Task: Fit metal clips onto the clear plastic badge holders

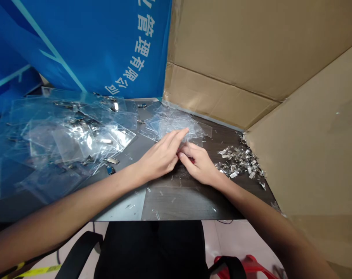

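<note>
Head view: left hand point(160, 157) and right hand point(197, 164) pinch a clear plastic sleeve point(187, 144) between them.

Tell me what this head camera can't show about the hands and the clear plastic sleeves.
Head view:
What the left hand and right hand pinch: hidden by the fingers.
Piled clear sleeves: lower layers lost in glare.
Loose metal clips: too small to make out singly.
Blue banner: lettering cut off by top edge.

blue banner, white lettering point(106, 46) | cardboard sheets point(222, 50) | black chair point(152, 248) | red plastic object point(237, 265)
</note>
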Available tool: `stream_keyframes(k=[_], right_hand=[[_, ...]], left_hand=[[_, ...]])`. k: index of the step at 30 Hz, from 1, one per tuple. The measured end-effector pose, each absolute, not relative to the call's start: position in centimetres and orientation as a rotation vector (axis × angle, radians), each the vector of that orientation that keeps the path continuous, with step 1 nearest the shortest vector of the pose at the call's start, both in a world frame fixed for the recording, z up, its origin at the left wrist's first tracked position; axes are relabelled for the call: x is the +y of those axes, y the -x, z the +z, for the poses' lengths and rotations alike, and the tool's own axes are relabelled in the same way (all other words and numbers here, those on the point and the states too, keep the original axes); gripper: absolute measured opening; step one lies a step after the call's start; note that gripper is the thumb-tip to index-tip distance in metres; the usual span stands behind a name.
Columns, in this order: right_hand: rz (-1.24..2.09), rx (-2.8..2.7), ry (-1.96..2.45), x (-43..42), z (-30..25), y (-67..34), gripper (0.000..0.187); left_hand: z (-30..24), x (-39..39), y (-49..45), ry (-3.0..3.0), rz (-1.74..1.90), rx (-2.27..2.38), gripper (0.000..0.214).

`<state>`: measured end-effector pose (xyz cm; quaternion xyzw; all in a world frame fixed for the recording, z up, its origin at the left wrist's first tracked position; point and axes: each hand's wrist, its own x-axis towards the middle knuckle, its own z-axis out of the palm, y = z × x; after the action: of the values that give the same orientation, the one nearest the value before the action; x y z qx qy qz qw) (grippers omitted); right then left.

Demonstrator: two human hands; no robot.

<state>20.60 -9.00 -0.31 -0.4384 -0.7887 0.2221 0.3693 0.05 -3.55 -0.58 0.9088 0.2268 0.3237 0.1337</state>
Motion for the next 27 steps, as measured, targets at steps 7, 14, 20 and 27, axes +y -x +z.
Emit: stream_keyframes(k=[7,14,20,27], right_hand=[[1.079,-1.515,0.984,-7.9,-0.7,-20.6,0.031],[1.352,-1.152,0.894,-7.3,-1.0,-20.5,0.055],[1.282,-1.180,0.947,-7.4,-0.8,-20.2,0.043],[1.030,-1.252,1.039,-7.1,-0.9,-20.6,0.040]], left_hand=[[0.1,-2.4,0.6,-2.389,1.072,0.854,0.065],[0.1,-2.3,0.4,-2.199,1.065,0.896,0.053],[0.6,-2.4,0.1,-1.913,1.029,0.992,0.045],[1.0,-1.8,0.1,-1.754,1.025,1.069,0.034]])
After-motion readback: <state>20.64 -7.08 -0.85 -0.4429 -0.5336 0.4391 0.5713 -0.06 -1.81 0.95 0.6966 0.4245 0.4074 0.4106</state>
